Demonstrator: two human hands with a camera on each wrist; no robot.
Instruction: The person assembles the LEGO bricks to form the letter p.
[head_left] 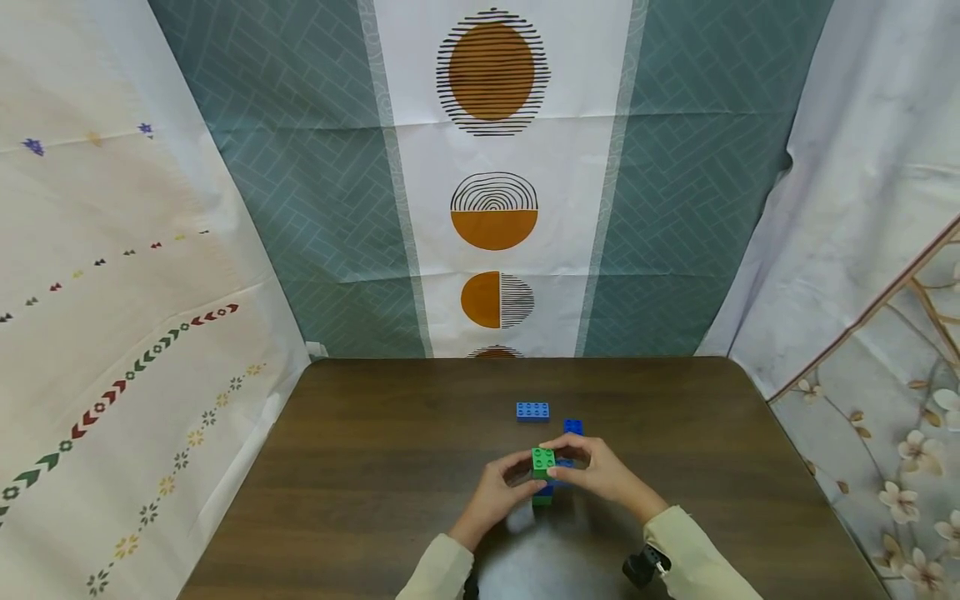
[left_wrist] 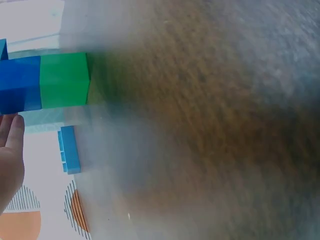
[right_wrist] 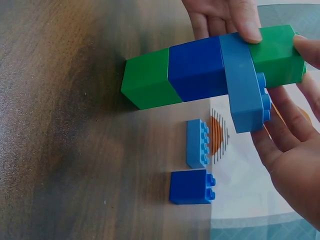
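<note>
An upright stack stands in front of me: a green brick [right_wrist: 147,80] at the bottom, a dark blue brick [right_wrist: 197,70], a long light blue brick [right_wrist: 244,90] jutting to the right, and a green brick [head_left: 543,462] on top. My left hand [head_left: 501,490] grips the stack from the left, thumb at the seam of the light blue and top green bricks. From the right, my right hand [head_left: 600,475] pinches the top green brick between thumb and fingers. Only part of the left hand [left_wrist: 10,160] shows beside the dark blue brick in the left wrist view.
Behind the stack lies a loose long light blue brick [head_left: 532,411], studs up. A loose dark blue brick [head_left: 573,426] sits to its right, close beyond my right fingers. The brown table [head_left: 375,467] ends at a patterned curtain [head_left: 495,300].
</note>
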